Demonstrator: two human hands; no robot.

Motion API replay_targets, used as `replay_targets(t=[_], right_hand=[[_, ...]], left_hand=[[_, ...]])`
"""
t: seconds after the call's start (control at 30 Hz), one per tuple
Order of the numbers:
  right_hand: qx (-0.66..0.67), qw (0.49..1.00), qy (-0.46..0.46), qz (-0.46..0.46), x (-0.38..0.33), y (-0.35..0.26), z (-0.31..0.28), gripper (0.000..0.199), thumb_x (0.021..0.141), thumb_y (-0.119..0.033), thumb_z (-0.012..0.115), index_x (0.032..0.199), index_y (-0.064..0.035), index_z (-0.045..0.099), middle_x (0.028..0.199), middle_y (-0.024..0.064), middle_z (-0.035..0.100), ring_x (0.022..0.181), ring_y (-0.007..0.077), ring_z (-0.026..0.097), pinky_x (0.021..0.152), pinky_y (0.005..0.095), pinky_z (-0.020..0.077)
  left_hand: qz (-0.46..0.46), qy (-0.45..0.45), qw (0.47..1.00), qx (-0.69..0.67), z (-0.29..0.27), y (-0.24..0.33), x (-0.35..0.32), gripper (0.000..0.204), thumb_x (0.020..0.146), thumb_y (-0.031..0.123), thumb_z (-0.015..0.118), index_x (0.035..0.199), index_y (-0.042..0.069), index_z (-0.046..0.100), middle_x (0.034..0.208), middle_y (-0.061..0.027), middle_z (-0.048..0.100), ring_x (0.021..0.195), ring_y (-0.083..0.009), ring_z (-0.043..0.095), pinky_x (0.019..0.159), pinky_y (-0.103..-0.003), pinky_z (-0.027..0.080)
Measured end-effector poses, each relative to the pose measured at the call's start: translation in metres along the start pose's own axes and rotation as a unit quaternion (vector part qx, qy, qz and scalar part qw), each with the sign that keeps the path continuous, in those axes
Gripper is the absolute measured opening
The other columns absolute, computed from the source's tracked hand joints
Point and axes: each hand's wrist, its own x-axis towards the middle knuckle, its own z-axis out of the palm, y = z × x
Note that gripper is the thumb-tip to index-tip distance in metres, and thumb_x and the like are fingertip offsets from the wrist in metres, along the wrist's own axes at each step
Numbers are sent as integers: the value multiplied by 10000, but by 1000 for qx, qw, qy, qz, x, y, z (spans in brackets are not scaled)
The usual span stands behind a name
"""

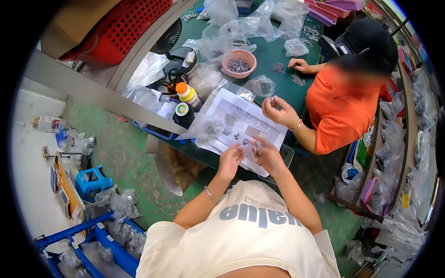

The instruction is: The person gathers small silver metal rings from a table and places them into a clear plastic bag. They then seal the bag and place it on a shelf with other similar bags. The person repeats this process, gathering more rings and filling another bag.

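Our right hand point(269, 155) pinches a small metal part point(256, 147) between thumb and forefinger, just above the near edge of the white printed sheet point(241, 121). Our left hand point(230, 160) hovers just beside it, fingers point(237, 153) loosely curled and slightly spread, tips close to the part; we cannot tell whether they touch it. A thin bracelet point(211, 193) circles our left wrist.

The sheet lies inside a clear plastic sleeve on the green table point(271, 55), and a small clear bag of metal parts point(208, 130) rests on the sheet's left side. Beyond the sheet's far left corner stand a bottle with an orange cap point(187, 93) and a dark round container with a white and green lid point(182, 111). Farther back from the sheet sits a pink bowl point(238, 63) holding metal rings, with crumpled clear plastic bags point(232, 32) heaped behind it.

To the right of the sheet, a co-worker in an orange shirt point(340, 104) and a black cap leans over the table. One hand of theirs point(278, 111), at the sheet's far right corner, holds up something small between the fingertips; the other point(300, 66) rests on the table farther back, among loose piles of small metal parts point(299, 79).

Well left of the sheet, down on the floor, stands a blue plastic stool point(92, 181).
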Motion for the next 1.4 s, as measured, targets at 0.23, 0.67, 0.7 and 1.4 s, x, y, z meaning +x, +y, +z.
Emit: replay_targets(t=[0.23, 0.67, 0.7, 1.4], right_hand=[[-121, 977, 139, -106, 48, 2, 6, 613, 775, 49, 462, 1368, -3, 315, 1274, 120, 447, 1112, 243, 483, 921, 327, 388], [-618, 672, 251, -322, 28, 31, -25, 447, 752, 61, 491, 1198, 31, 490, 1315, 217, 403, 1168, 383, 388, 999, 396, 328], [-624, 668, 240, -326, 26, 30, -21, 430, 752, 61, 493, 1181, 38, 498, 1306, 222, 409, 1160, 390, 392, 996, 402, 330], [-312, 899, 297, -76, -161, 171, -44, 194, 872, -42, 527, 1033, 47, 589, 828, 85, 639, 740, 118, 575, 683, 246, 473]], left_hand=[[120, -1, 968, 222, 18, 2, -14, 351, 909, 56, 459, 1252, -19, 460, 1148, -98, 537, 999, -169, 557, 844, -286, 477], [254, -49, 874, 412, 26, -21, 35, 396, 848, -62, 483, 1239, 1, 484, 1256, -127, 478, 968, -175, 580, 786, -267, 493], [261, -45, 878, 400, 25, -21, 36, 387, 850, -60, 482, 1232, 2, 492, 1242, -124, 491, 960, -170, 581, 770, -263, 495], [-31, -193, 910, 365, -13, -3, -97, 259, 926, 124, 483, 1160, 36, 548, 998, -40, 617, 889, -98, 557, 739, -228, 437]])
